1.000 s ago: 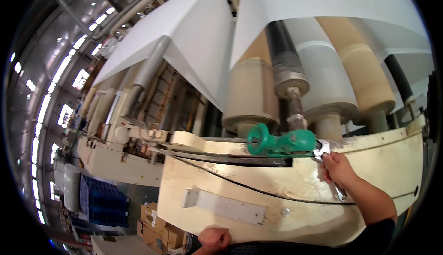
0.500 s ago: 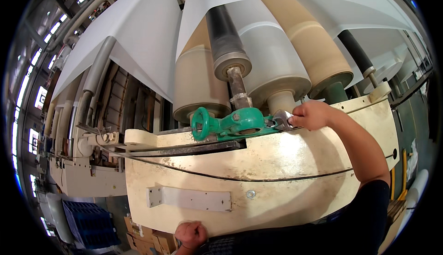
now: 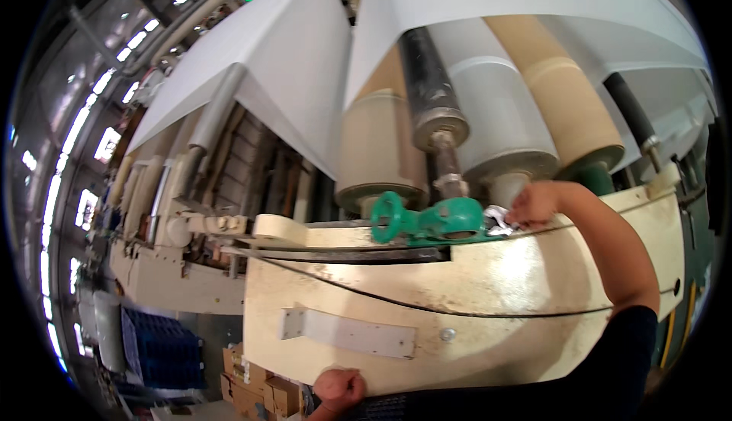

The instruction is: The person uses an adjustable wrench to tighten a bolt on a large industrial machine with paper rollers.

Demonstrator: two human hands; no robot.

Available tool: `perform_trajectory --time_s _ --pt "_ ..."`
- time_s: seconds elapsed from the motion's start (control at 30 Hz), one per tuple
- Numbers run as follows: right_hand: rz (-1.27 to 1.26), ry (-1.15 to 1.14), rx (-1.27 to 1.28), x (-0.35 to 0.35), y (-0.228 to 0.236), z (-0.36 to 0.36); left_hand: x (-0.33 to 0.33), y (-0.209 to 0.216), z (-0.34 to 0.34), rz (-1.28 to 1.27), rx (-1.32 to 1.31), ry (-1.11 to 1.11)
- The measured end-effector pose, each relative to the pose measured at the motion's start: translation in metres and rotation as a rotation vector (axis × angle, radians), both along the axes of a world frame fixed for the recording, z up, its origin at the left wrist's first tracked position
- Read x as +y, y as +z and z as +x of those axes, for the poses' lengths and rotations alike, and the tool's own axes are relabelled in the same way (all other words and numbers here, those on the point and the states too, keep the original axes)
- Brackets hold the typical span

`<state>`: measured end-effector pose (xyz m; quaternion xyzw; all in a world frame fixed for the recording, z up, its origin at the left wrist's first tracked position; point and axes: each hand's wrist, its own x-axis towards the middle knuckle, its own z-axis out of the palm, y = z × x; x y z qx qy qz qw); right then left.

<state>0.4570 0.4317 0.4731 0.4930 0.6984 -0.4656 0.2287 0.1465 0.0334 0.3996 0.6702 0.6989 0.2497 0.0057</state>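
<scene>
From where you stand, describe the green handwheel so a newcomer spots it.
Find the cream machine frame. On its upper edge, below a black roller, sits a green casting. The handwheel is the ring at the casting's left end, its open rim unlike the solid rollers behind.

Glare on panel (image 3: 457,287) (shadow beside), bent edges

Two hands at this cream frame (image 3: 488,280), folks: one right hand (image 3: 536,204) by its top edge, one left hand (image 3: 339,388) at the bottom edge! One silvery tool (image 3: 499,222), one green casting (image 3: 455,217), one handwheel (image 3: 377,219) along the top. Behind that edge, two tan rollers (image 3: 568,101), one pale roller (image 3: 499,112), two black rollers (image 3: 431,78). Lower down, one bracket (image 3: 351,334), one bolt (image 3: 447,335).
</scene>
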Motion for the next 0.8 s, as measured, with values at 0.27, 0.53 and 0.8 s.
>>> perform_trajectory --time_s 0.27,0.53,0.8 --pt "0.407 -0.16 0.116 -0.071 -0.022 0.011 0.001 0.004 0.008 0.166 -0.06 0.027" --pt "0.143 -0.465 0.185 -0.073 -0.023 0.011 -0.007 0.002 0.014 0.157 -0.02 0.071" --pt "0.396 0.087 0.025 -0.021 0.0 0.024 0.008 0.006 0.007 0.193 -0.048 0.014"
